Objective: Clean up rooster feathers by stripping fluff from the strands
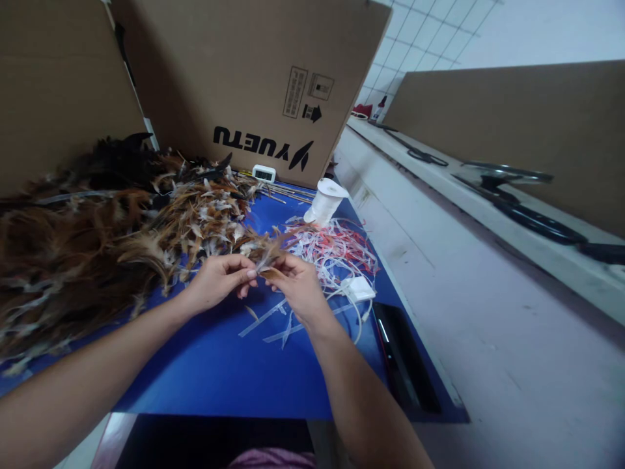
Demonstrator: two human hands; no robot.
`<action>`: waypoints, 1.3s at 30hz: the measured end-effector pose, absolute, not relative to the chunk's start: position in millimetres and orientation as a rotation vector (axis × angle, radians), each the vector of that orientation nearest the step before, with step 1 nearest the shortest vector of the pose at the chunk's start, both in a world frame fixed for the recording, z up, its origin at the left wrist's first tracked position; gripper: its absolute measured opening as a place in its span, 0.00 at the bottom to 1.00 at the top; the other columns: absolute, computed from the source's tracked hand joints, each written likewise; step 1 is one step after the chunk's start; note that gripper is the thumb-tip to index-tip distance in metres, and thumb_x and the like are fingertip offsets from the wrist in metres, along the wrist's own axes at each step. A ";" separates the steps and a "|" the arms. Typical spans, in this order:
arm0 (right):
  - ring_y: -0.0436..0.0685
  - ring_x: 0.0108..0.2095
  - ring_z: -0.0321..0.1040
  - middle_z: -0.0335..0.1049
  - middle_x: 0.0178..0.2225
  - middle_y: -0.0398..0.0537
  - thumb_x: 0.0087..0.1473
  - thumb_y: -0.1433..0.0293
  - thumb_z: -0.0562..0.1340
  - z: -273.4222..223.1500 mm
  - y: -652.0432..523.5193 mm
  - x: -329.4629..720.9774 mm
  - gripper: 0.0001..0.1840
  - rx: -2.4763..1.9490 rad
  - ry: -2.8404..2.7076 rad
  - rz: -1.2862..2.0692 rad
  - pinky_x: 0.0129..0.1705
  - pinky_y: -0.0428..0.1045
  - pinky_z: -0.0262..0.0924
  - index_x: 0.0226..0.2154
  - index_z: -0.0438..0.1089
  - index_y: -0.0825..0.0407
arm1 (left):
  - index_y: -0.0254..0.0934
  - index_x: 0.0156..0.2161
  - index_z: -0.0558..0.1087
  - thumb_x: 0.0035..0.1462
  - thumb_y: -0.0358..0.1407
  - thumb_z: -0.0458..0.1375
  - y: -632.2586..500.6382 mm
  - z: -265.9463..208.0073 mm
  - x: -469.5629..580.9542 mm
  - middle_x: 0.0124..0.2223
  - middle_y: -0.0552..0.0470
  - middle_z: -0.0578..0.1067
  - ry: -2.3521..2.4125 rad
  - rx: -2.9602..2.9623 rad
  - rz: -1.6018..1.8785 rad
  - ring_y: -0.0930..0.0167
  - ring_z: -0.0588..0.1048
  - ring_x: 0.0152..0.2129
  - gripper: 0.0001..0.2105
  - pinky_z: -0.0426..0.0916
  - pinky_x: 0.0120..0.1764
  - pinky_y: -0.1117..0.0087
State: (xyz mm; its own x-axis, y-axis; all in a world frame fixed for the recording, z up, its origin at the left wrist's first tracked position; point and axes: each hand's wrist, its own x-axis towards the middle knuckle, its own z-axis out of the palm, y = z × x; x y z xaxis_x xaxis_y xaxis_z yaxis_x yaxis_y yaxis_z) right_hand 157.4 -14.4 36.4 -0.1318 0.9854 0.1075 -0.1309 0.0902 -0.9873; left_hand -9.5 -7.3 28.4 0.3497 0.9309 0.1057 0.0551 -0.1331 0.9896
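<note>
Both of my hands meet over the blue tabletop (215,378), close to a large heap of feathers. My left hand (222,281) pinches the base of a small tuft of brown and whitish feathers (266,253) between thumb and fingers. Right beside it, my right hand (297,286) is closed on a brown feather (273,274), its fingertips nearly touching the left ones. The feather heap (195,221) spreads across the left and back of the table, in brown, white and black. Just behind my right hand lies a tangle of white and red ribbon strips (332,247).
A white ribbon spool (325,200) stands behind the strips, near a small digital display (263,173). On the right are a white charger with cable (359,288) and a black phone-like device (405,358). Cardboard boxes (254,71) wall the back. Scissors (415,150) rest on the right-hand ledge.
</note>
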 end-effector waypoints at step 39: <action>0.53 0.35 0.66 0.69 0.32 0.46 0.53 0.75 0.57 21.7 -22.4 147.9 0.08 -1.093 -2.075 0.457 0.41 0.50 0.61 0.34 0.72 0.50 | 0.34 0.29 0.72 0.46 0.35 0.66 11.4 45.1 -34.4 0.23 0.56 0.72 0.792 0.969 1.543 0.80 0.65 0.15 0.08 0.60 0.18 0.79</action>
State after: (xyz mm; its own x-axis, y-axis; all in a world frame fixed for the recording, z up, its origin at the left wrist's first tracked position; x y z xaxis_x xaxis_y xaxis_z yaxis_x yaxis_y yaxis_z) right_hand 147.9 -22.4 21.7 -0.3680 0.8180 0.4422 0.5564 0.5747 -0.6001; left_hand -34.4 11.4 45.1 -0.0696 0.9834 0.1674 -0.4374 -0.1808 0.8809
